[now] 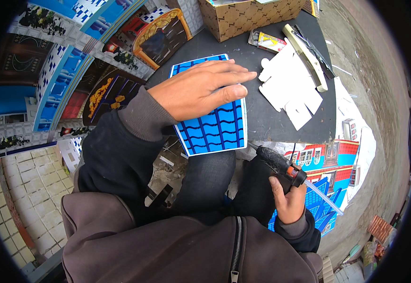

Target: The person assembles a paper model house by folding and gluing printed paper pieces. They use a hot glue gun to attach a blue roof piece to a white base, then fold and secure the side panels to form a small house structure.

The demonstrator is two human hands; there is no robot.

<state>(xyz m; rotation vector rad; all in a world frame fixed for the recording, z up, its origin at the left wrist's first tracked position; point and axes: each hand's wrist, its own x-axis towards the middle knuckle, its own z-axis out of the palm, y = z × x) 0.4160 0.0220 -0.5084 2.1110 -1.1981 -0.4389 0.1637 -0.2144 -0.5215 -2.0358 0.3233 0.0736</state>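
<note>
My left hand [205, 89] lies flat, palm down and fingers stretched, on a blue card panel [215, 129] printed with a roof-tile pattern and edged in white. The panel rests on the dark tabletop [318, 125], its near end sticking out over my knee. Lower on the right, my right hand [290, 203] is closed round a black hot glue gun [274, 160] with an orange part. The gun's nozzle points up and left, close to the panel's near right corner. A clear glue stick [325, 199] sticks out of its back end. Some of my right fingers are hidden behind the gun.
White cut card [290, 87] lies right of the panel, beside a long cream-coloured tool [307, 59] and a small yellow-and-red pack [271, 41]. A brown patterned box [243, 21] stands at the back. Printed house-front sheets [153, 37] fill the left; more printed sheets [330, 155] lie lower right.
</note>
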